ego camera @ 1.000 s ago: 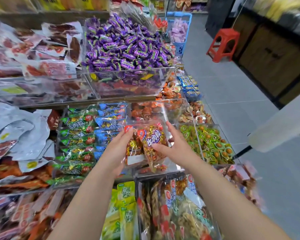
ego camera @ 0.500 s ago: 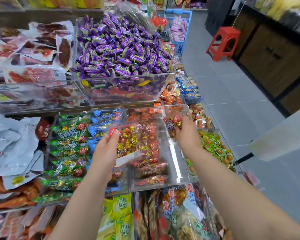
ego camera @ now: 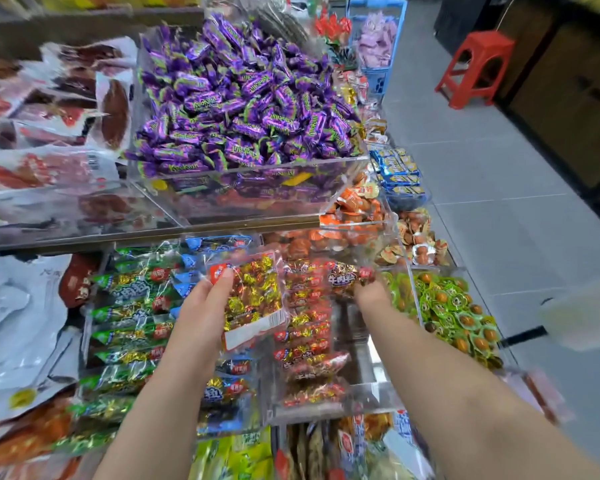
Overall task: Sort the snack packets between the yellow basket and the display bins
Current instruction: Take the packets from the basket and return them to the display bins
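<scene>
Snack packet (ego camera: 253,299), clear with a red corner label and filled with gold-wrapped sweets, is gripped in the left hand (ego camera: 201,306). The thumb presses the front face near the top left corner, and the fingers lie behind it. The packet is tilted and sits above the boundary between the green and blue packets (ego camera: 129,327) and the clear bin (ego camera: 361,407).

The right hand (ego camera: 373,289) is clamped on one end of a red packet (ego camera: 347,274). This packet lies roughly level above the rear of the clear bin. The fingertips are hidden behind the hand.

A stack of red packets (ego camera: 305,341) fills the left side of the clear bin. Green round snacks (ego camera: 447,317) fill the bin just beside it on the right. Purple sweets (ego camera: 243,109) are heaped in a clear box on the upper shelf. A red stool (ego camera: 475,67) stands on the tiled floor, well apart from the shelves.
</scene>
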### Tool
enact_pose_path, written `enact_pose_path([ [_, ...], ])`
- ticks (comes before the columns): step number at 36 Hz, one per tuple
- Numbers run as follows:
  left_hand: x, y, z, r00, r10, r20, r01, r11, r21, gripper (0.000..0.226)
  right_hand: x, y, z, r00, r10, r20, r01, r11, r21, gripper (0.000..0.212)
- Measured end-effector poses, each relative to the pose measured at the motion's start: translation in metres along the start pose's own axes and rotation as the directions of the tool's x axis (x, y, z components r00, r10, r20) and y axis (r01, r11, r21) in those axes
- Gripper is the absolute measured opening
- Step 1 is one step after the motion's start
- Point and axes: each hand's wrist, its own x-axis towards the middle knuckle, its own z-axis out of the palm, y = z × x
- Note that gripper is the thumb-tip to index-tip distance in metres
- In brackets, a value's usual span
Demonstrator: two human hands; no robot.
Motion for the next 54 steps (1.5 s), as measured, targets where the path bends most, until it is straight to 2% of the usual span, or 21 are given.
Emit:
enact_pose_path([
  [4, 0.007, -0.004, 0.001, 1.0, -0.01, 0.03, 0.01, 1.0, -0.028, 0.028, -0.003, -0.007, 0.005, 0.973, 0.18, 0.144, -0.17, 0.982, -0.076, 0.067],
  [8, 0.011, -0.008, 0.001, 0.999, -0.04, 0.036, 0.042, 0.998, -0.04, 0.039, 0.002, -0.005, 0.01, 0.93, 0.251, 0.269, -0.282, 0.956, 0.079, 0.065],
  [11, 0.013, -0.009, 0.001, 0.999, -0.036, 0.039, 0.037, 0.999, -0.035, 0.041, 0.006, -0.011, 0.012, 0.971, 0.17, 0.168, -0.2, 0.962, 0.186, 0.063],
  [15, 0.012, -0.009, 0.0, 0.996, -0.078, 0.035, 0.08, 0.996, -0.045, 0.057, 0.017, -0.022, 0.017, 0.997, 0.071, 0.038, -0.076, 0.987, 0.142, 0.067],
  [19, 0.01, -0.009, 0.0, 0.997, -0.067, 0.035, 0.069, 0.996, -0.059, 0.066, 0.023, -0.026, 0.016, 0.989, 0.134, 0.055, -0.137, 0.99, 0.045, 0.067],
  [23, 0.007, -0.006, -0.001, 0.996, -0.068, 0.065, 0.075, 0.992, -0.101, 0.069, 0.023, -0.023, 0.018, 0.984, 0.176, 0.001, -0.174, 0.97, 0.169, 0.061],
  [25, 0.006, -0.006, -0.001, 0.991, -0.062, 0.115, 0.077, 0.989, -0.126, 0.05, 0.018, -0.022, 0.019, 0.976, 0.217, 0.012, -0.21, 0.926, 0.315, 0.055],
  [27, 0.004, -0.006, -0.001, 0.987, -0.022, 0.157, 0.049, 0.984, -0.174, 0.019, 0.008, -0.019, 0.018, 0.96, 0.256, 0.116, -0.275, 0.771, 0.574, 0.041],
  [29, 0.002, -0.005, -0.001, 0.985, -0.008, 0.171, 0.045, 0.976, -0.215, 0.014, -0.006, -0.015, 0.011, 0.959, 0.224, 0.176, -0.283, 0.671, 0.686, 0.032],
  [33, -0.002, -0.004, 0.0, 0.974, 0.014, 0.225, 0.046, 0.965, -0.259, 0.043, -0.042, -0.009, -0.007, 0.987, 0.123, 0.106, -0.162, 0.731, 0.663, 0.028],
  [35, -0.007, 0.0, 0.004, 0.959, 0.032, 0.283, 0.044, 0.965, -0.26, 0.037, -0.064, -0.008, -0.018, 0.987, -0.075, 0.142, -0.044, 0.724, 0.688, 0.021],
  [37, -0.013, 0.003, 0.01, 0.948, 0.036, 0.315, 0.045, 0.969, -0.245, 0.031, -0.091, -0.009, -0.03, 0.905, -0.298, 0.303, -0.019, 0.684, 0.729, 0.028],
  [39, -0.016, 0.005, 0.018, 0.941, 0.013, 0.338, 0.05, 0.983, -0.177, 0.037, -0.11, -0.009, -0.035, 0.805, -0.442, 0.396, 0.081, 0.743, 0.664, 0.057],
  [40, -0.018, 0.005, 0.023, 0.944, 0.003, 0.33, 0.038, 0.992, -0.118, 0.037, -0.119, -0.009, -0.036, 0.784, -0.468, 0.409, 0.155, 0.785, 0.6, 0.066],
  [42, -0.02, 0.003, 0.031, 0.956, -0.009, 0.293, 0.0, 1.0, 0.029, 0.032, -0.131, -0.007, -0.035, 0.742, -0.491, 0.457, 0.187, 0.805, 0.562, 0.057],
  [44, -0.021, -0.001, 0.037, 0.961, -0.023, 0.275, -0.018, 0.989, 0.145, 0.036, -0.137, -0.004, -0.036, 0.737, -0.461, 0.495, 0.111, 0.805, 0.583, 0.072],
  [46, -0.023, -0.004, 0.041, 0.966, -0.006, 0.26, -0.069, 0.958, 0.279, 0.038, -0.134, 0.001, -0.038, 0.757, -0.491, 0.43, 0.214, 0.809, 0.548, 0.067],
  [48, -0.025, -0.005, 0.041, 0.966, 0.043, 0.257, -0.155, 0.887, 0.435, 0.036, -0.131, 0.004, -0.042, 0.743, -0.558, 0.37, 0.336, 0.789, 0.514, 0.078],
  [50, -0.028, -0.002, 0.039, 0.951, 0.071, 0.301, -0.234, 0.801, 0.55, 0.031, -0.135, 0.004, -0.049, 0.674, -0.663, 0.326, 0.45, 0.719, 0.53, 0.06],
  [52, -0.03, 0.003, 0.034, 0.925, 0.084, 0.371, -0.308, 0.738, 0.6, 0.028, -0.139, 0.002, -0.058, 0.646, -0.691, 0.324, 0.49, 0.701, 0.518, 0.048],
  [54, -0.029, 0.008, 0.028, 0.907, 0.102, 0.409, -0.327, 0.781, 0.532, 0.022, -0.138, 0.002, -0.064, 0.66, -0.688, 0.303, 0.502, 0.703, 0.503, 0.049],
])
